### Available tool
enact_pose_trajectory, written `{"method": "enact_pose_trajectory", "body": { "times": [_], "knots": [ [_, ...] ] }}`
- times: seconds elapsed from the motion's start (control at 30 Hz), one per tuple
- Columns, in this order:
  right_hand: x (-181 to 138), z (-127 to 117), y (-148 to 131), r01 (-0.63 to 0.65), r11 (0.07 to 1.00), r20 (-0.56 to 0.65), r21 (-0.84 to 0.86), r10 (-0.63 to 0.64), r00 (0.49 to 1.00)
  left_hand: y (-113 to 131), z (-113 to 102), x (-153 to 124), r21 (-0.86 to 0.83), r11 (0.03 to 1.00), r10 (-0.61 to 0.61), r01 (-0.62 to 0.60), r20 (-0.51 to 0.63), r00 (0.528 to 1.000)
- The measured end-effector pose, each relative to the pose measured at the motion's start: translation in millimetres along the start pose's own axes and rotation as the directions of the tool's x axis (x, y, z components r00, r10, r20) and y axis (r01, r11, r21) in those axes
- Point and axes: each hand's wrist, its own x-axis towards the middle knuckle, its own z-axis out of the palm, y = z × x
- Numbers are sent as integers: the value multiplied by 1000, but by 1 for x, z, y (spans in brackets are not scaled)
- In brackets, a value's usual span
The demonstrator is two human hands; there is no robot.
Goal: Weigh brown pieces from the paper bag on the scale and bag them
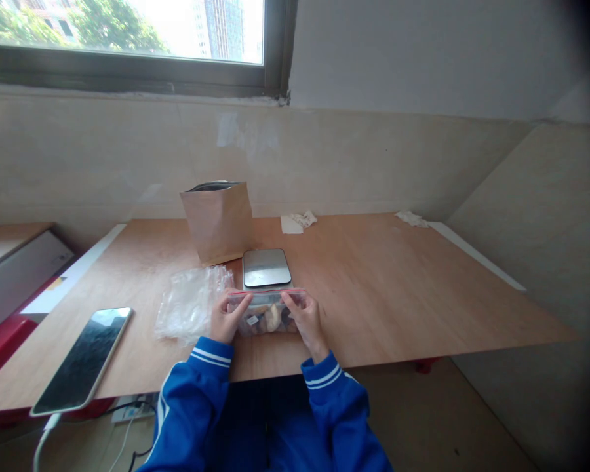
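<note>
A clear zip bag (270, 318) with a red seal strip along its top is held between my hands. Inside it lie pale and dark dried-looking pieces and a small white packet. My left hand (227, 317) pinches the bag's upper left edge, thumb on the near side. My right hand (305, 320) pinches the upper right edge the same way. Just beyond the bag sits a kitchen scale (267, 268) with a bare silver plate, its front partly hidden by the bag. Left of my left hand lies a pile of clear plastic bags (189, 303).
A brown paper pouch (219, 221) stands with its top open behind the scale. A smartphone (86, 360) with a white cable (46, 432) lies at the left front of the wooden table (398, 282). Crumpled white paper (299, 221) lies at the back.
</note>
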Motion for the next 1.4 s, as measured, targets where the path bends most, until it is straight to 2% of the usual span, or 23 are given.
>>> {"method": "enact_pose_trajectory", "body": {
  "times": [0.13,0.27,0.4,0.67,0.83,1.0,1.23,1.4],
  "knots": [
    [-1,0,-1,-48,999,7,24,48,999,5,1,0,-107,989,-88,102,127,988],
    [-2,0,-4,-59,996,118,66,51,992,10,2,0,-136,984,-75,112,252,965],
    [-2,2,-5,-63,995,197,72,48,979,13,3,-1,-111,985,-105,135,242,965],
    [-1,3,-2,42,999,199,-5,-40,979,16,5,-4,-107,988,-90,114,206,974],
    [-2,2,1,42,999,164,-24,-37,986,17,5,-4,-77,996,-40,54,172,984],
    [-3,4,1,21,1000,163,16,-23,986,16,5,-4,-69,996,-53,64,151,987],
    [-2,5,-6,28,998,227,53,-40,973,18,7,-4,-134,980,-111,145,231,966],
    [-1,7,-3,28,999,253,18,-32,967,21,8,-4,-122,987,-72,105,245,967]
  ]
}}
